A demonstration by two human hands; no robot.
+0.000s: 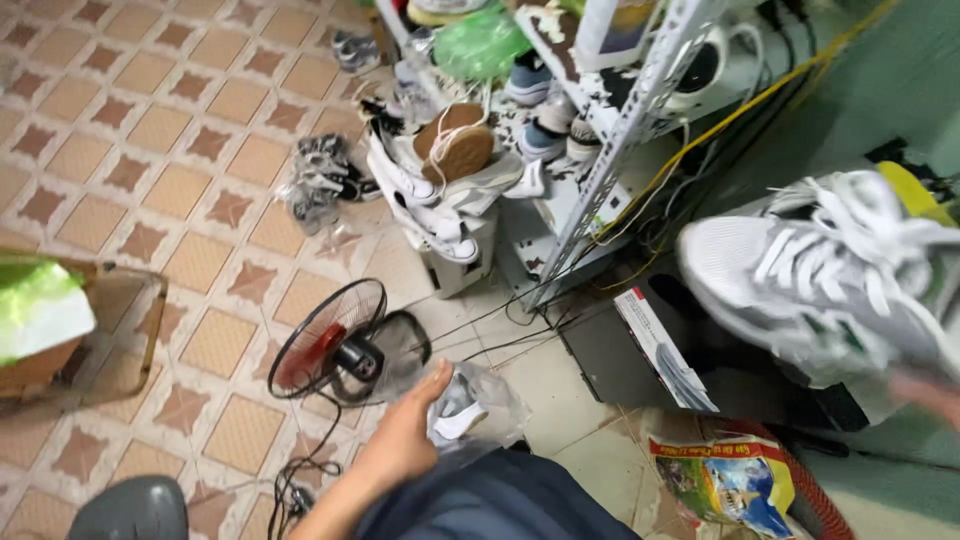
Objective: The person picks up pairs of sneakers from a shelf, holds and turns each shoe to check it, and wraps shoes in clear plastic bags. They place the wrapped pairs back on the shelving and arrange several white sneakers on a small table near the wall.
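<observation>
Sneaker point(830, 275) in right hand point(925, 392) — left hand point(405, 435) on bag point(470, 405)

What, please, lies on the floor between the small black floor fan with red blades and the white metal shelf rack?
In the head view, between the floor fan and the shelf rack stands a white box heaped with white sneakers; thin black cables cross the tiles.
</observation>
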